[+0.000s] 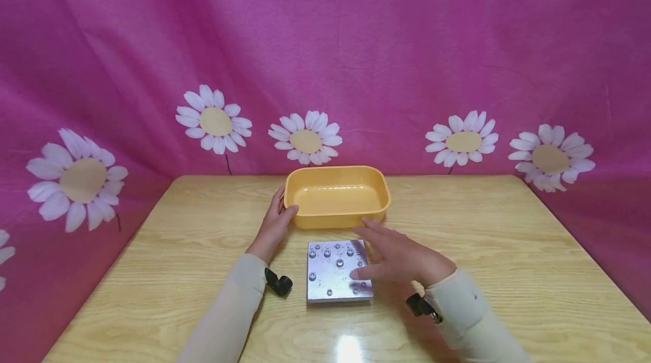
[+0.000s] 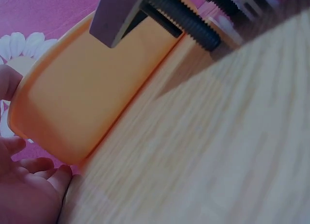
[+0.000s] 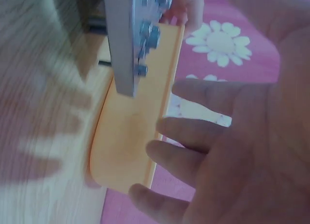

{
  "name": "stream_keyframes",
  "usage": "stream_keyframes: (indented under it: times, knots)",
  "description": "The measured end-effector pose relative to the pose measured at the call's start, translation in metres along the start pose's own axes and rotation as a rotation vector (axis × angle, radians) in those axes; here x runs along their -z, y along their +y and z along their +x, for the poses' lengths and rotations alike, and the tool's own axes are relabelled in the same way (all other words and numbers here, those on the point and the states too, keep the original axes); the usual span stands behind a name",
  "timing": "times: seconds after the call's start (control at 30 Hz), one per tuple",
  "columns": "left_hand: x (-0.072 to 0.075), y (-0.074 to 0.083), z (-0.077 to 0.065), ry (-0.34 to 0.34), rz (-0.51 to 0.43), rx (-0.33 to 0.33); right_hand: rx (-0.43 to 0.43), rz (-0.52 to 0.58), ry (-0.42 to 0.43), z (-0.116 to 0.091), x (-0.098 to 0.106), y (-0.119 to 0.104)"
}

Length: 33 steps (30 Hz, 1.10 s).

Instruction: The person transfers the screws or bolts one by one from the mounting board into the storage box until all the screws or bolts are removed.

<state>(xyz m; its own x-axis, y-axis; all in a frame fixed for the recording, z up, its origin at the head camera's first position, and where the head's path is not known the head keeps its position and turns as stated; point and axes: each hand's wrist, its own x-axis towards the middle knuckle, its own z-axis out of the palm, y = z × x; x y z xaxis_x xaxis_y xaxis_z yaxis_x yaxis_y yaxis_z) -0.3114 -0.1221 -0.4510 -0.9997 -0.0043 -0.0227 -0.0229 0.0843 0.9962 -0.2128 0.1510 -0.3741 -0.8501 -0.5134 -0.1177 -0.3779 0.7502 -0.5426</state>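
A yellow plastic tub [image 1: 335, 220] stands towards the back of the table. My left hand [image 1: 274, 224] holds its left end, the thumb at the front left corner and the fingers round the outside; the left wrist view shows curled fingers [image 2: 36, 166] near its lower edge. My right hand [image 1: 402, 255] spreads its fingers, the fingertips by the tub's front side and the thumb over a square metal plate [image 1: 330, 284]. Several hex socket bolts sit in the plate's top, and threaded black shanks [image 2: 186, 25] stick out below it. Whether the right fingertips touch the tub cannot be told.
Wood-grain table [image 1: 508, 272] surface lies around the plate and tub. A pink cloth [image 1: 356, 57] with white daisies hangs behind and at both sides. Small black camera mounts sit at the left wrist [image 1: 278, 282] and right wrist [image 1: 423, 307].
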Motion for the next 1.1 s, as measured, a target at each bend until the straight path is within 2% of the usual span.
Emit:
stream_keyframes:
  times: [0.13,0.33,0.77,1.1]
  knots:
    - [0.0,0.001,0.0,-0.006,-0.02,0.006,0.023,-0.049,-0.058,-0.001,-0.004,-0.005]
    - [0.001,0.001,-0.002,-0.005,-0.054,0.008,0.032,-0.097,-0.089,0.0,-0.009,-0.011]
    - [0.004,0.001,-0.005,-0.018,-0.072,0.025,0.002,-0.107,-0.109,0.0,-0.013,-0.015]
    - [0.004,0.001,-0.005,-0.015,-0.074,0.028,-0.065,-0.116,-0.115,0.0,-0.012,-0.02]
